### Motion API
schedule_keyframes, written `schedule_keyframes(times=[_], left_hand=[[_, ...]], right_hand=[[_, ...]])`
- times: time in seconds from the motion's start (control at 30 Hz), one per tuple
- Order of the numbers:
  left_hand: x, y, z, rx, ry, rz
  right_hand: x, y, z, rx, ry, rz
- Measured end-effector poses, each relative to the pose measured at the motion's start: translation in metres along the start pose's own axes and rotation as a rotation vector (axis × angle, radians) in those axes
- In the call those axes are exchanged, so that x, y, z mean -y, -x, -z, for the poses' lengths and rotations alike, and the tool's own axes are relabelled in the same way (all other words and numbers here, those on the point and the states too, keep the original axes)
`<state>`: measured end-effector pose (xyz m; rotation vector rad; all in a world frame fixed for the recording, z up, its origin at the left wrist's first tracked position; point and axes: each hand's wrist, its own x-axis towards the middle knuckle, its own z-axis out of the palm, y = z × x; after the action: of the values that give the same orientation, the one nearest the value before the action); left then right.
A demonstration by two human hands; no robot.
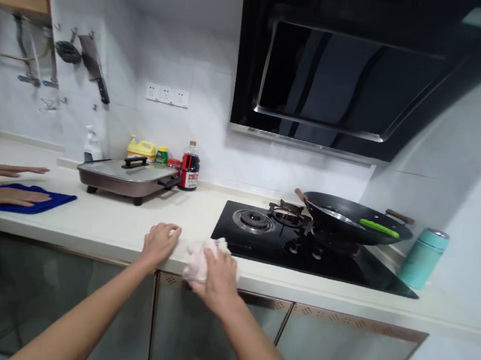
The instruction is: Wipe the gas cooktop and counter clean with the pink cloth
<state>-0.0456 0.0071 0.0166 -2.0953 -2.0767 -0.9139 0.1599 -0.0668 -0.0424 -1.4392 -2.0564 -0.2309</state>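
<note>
Across nearly the full width, pale table (103, 224), with straight front edge above cabinets. Over its right part, black range hood (322, 85), and below that, black glass stove (266, 253), leaving a pale strip along the front. On the stove's right burner, dark wok (343, 232), green-handled utensil (377, 227) inside; toward the rear left, lidded electric pan (112, 185), with a broad stretch of table between pan and stove. Just beyond the stove's right edge, teal flask (423, 261). Far left, co-worker's hand (28, 198) flat on blue cloth (58, 198). Near the front edge, left hand (161, 245), grip relaxed, nothing visible in it. Beside the stove's left front corner, right hand (220, 274), grip clenched around crumpled pale cloth (196, 261). Behind the pan, sauce bottle (190, 165), red-and-white label too small to read.
</note>
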Motion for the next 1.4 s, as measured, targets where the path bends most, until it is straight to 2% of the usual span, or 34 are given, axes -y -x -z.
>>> schedule_keyframes(times=[0.07, 0.13, 0.23, 0.33, 0.43, 0.53, 0.8, 0.87, 0.93, 1.03, 1.13, 1.27, 1.4], left_hand=[[0.005, 0.0, -0.011, -0.003, -0.029, 0.02], [0.007, -0.001, -0.02, -0.008, -0.061, 0.004], [0.006, -0.003, -0.025, 0.013, -0.105, 0.001], [0.005, -0.003, -0.021, 0.041, -0.115, 0.008], [0.002, -0.001, -0.015, 0.064, -0.11, 0.015], [0.0, 0.0, -0.013, 0.067, -0.111, 0.008], [-0.001, 0.0, -0.012, 0.104, -0.121, -0.01], [0.001, -0.001, -0.012, 0.106, -0.126, -0.018], [0.001, -0.002, -0.013, 0.101, -0.142, -0.059], [-0.014, -0.002, -0.018, 0.042, -0.146, -0.194], [-0.047, 0.002, -0.029, 0.027, -0.064, -0.311], [-0.092, 0.012, -0.051, 0.055, 0.083, -0.447], [-0.105, 0.018, -0.069, 0.023, 0.119, -0.53]], right_hand=[[0.018, -0.012, -0.011, 0.026, 0.011, 0.035], [0.022, -0.018, -0.016, 0.035, 0.025, 0.093], [0.006, -0.01, -0.01, 0.026, 0.028, 0.206], [-0.027, 0.012, 0.004, -0.013, 0.026, 0.272], [-0.072, 0.042, 0.024, -0.088, 0.017, 0.246], [-0.129, 0.081, 0.051, -0.153, 0.025, 0.172], [-0.308, 0.196, 0.152, -0.177, 0.19, -0.105], [-0.341, 0.214, 0.174, -0.179, 0.212, -0.202], [-0.359, 0.223, 0.19, -0.194, 0.232, -0.317], [-0.353, 0.211, 0.197, -0.184, 0.251, -0.464], [-0.311, 0.179, 0.18, -0.127, 0.229, -0.421], [-0.223, 0.132, 0.122, -0.189, 0.173, -0.214], [-0.147, 0.101, 0.062, -0.285, 0.16, -0.031]])
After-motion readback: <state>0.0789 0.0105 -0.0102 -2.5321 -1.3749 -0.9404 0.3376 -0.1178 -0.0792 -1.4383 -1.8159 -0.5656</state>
